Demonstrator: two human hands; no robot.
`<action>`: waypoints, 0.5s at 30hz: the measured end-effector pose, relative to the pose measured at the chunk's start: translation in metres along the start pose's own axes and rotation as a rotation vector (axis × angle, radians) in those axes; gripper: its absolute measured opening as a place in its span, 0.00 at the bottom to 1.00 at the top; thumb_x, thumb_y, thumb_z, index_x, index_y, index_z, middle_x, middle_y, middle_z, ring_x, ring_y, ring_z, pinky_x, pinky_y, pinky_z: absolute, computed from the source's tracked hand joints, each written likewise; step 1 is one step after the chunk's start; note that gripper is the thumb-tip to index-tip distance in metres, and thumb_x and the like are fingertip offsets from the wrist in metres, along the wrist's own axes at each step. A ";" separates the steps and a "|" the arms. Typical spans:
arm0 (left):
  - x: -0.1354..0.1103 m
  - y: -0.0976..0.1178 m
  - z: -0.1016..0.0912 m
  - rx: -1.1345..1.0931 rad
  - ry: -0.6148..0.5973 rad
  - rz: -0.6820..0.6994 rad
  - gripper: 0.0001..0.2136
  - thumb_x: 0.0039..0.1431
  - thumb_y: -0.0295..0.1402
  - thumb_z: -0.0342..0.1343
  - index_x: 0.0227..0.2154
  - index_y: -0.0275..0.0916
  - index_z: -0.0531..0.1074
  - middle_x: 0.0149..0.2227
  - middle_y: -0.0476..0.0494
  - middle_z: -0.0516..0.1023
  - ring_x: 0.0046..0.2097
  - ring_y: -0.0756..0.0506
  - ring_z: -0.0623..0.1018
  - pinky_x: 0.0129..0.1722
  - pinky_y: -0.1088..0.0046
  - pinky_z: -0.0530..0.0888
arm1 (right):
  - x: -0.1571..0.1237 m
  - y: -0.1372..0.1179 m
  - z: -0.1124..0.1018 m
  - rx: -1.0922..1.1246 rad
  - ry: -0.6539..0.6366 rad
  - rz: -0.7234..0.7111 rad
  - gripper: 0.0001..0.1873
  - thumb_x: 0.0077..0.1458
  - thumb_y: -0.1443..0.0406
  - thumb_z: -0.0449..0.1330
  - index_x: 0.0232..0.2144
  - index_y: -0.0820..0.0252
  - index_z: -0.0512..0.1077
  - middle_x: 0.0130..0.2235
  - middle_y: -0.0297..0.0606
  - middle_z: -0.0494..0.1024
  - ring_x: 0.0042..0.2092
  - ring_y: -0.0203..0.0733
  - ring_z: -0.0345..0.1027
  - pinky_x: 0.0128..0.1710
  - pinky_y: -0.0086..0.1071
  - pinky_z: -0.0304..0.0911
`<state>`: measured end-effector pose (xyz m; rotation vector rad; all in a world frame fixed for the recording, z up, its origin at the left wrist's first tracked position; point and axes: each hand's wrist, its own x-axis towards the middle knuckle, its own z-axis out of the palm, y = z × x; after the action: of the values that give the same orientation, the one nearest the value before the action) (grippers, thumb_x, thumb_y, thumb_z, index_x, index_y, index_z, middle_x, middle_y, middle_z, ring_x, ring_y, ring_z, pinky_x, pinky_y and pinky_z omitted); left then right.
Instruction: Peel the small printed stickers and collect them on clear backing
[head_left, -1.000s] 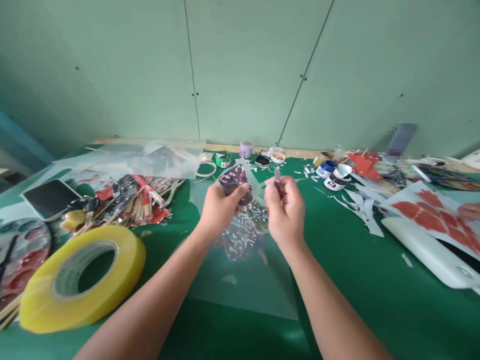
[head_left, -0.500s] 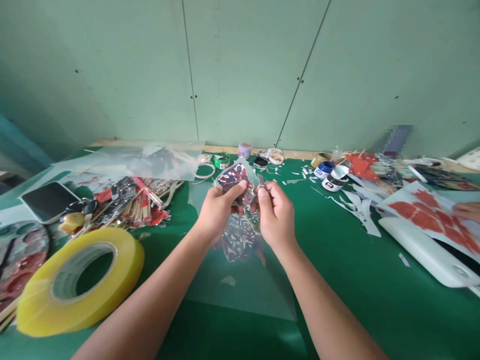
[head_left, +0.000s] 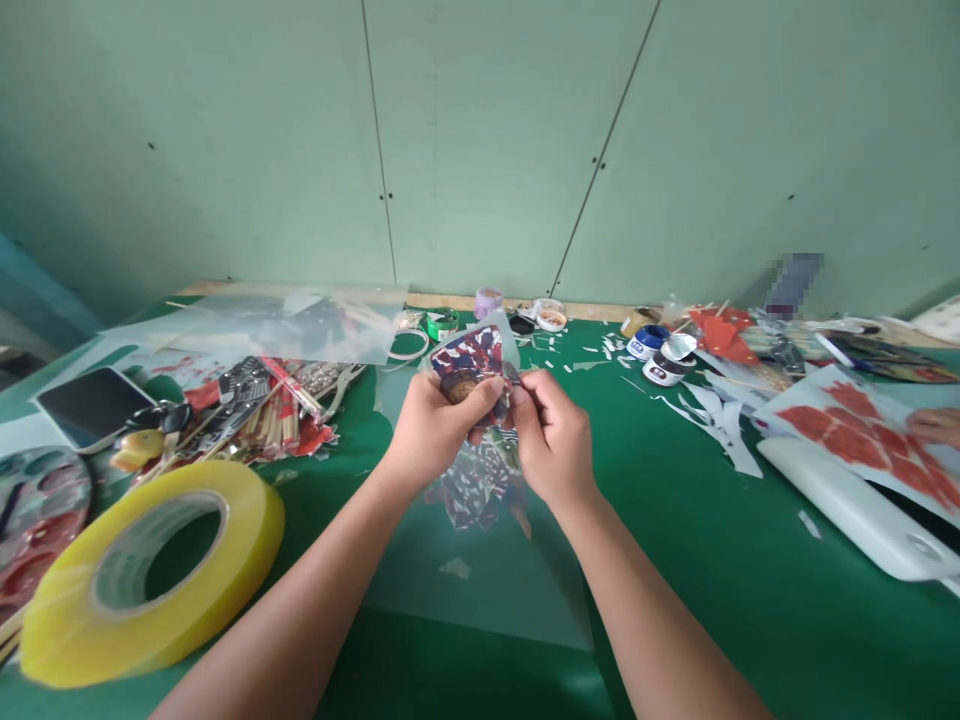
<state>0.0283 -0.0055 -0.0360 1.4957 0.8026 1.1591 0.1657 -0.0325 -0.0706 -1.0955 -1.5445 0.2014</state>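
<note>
I see the left hand (head_left: 435, 430) pinching a glossy painted cutout (head_left: 471, 358), dark red, blue and white, its thumb lying across the front and the fingers bent behind. The cutout is held up over the green table (head_left: 720, 560), at the middle of my view. The right hand (head_left: 555, 430) meets its right edge, thumb pressed against the index finger; I cannot tell whether they grip the edge itself or something small there. Below both hands I make out a black-and-white patterned piece (head_left: 472, 490) and a translucent sheet (head_left: 480, 600). To my left sit a yellow tape roll (head_left: 251, 540) and a smartphone (head_left: 97, 405); to my right, a blue paint jar (head_left: 649, 343) stands near white paper strips (head_left: 724, 425), and a co-worker's hand (head_left: 934, 426) touches a red-painted sheet (head_left: 855, 415)
</note>
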 end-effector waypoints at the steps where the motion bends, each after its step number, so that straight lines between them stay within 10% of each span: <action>1: 0.000 0.000 0.000 0.001 -0.005 0.006 0.16 0.57 0.37 0.58 0.17 0.37 0.67 0.15 0.53 0.64 0.18 0.55 0.62 0.19 0.77 0.60 | 0.000 0.000 0.000 0.009 -0.002 -0.011 0.09 0.65 0.62 0.50 0.32 0.56 0.65 0.23 0.29 0.67 0.23 0.32 0.60 0.24 0.26 0.54; 15: 0.000 0.001 -0.001 -0.033 -0.013 -0.009 0.18 0.56 0.38 0.58 0.15 0.38 0.63 0.13 0.53 0.61 0.17 0.55 0.60 0.18 0.75 0.56 | 0.000 0.000 -0.003 0.016 -0.018 -0.079 0.11 0.65 0.61 0.50 0.31 0.56 0.66 0.23 0.28 0.65 0.22 0.31 0.57 0.23 0.26 0.53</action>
<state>0.0269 -0.0054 -0.0353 1.4695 0.7771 1.1502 0.1681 -0.0339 -0.0695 -1.0212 -1.5965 0.1698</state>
